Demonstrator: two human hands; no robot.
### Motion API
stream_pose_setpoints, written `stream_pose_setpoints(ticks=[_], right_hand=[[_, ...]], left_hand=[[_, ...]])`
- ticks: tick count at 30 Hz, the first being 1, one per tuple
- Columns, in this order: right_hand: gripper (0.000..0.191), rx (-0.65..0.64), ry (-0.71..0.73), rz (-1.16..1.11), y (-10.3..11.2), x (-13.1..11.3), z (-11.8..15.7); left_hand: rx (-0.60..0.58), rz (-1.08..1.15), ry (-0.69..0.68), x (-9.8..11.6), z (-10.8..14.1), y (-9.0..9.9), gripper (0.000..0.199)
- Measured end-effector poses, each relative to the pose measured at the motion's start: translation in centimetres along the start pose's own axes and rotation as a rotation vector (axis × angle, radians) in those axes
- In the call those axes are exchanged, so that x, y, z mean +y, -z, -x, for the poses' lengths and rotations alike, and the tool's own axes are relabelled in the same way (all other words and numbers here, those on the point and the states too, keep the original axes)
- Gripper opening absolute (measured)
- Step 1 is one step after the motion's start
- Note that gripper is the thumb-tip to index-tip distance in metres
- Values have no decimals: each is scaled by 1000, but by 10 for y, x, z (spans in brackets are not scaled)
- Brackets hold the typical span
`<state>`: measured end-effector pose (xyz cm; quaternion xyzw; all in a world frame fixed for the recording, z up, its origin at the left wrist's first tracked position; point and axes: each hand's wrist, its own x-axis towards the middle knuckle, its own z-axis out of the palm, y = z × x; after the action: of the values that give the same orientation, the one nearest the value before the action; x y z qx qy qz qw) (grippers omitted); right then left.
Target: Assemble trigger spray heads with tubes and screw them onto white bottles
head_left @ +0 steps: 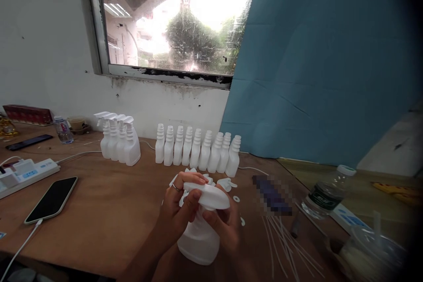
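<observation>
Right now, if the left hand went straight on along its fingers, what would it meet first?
The spray head, which the left hand already touches. Past that, probably the right hand, though depth there is hard to judge.

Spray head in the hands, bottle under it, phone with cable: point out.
Spray head (212,196), head view: white top cover.
Bottle (199,241) under it, head view: lower body.
Phone (52,199) with cable, head view: dark screen.
</observation>
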<state>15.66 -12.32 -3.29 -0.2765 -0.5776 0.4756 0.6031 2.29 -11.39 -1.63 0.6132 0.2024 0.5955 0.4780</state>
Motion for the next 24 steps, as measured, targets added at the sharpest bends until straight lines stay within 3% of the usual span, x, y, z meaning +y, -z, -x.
stream_pose_setpoints(ticks=[5,8,11,14,16,20,24], right_hand=[[33,19,-41,-21,-1,-4,-2],[39,-115,-127,-57,2,-11,-7],[41,-308,-229,-69,8,-15,-12],[34,-386,-339,-39,12,-14,-14],[36,-382,-350,-26,11,-15,-13],[36,-416,-311,-2,6,-18,-12],[39,-428,-322,-23,4,-17,-10]], left_hand=[[39,59,85,-2,5,-2,37],[87,91,112,-10,14,0,54],[172,43,108,-28,28,9,53],[214,-1,159,-46,45,25,52],[145,-38,232,-52,55,36,49],[-133,-234,335,-51,67,55,44],[-200,-405,395,-43,70,64,59]])
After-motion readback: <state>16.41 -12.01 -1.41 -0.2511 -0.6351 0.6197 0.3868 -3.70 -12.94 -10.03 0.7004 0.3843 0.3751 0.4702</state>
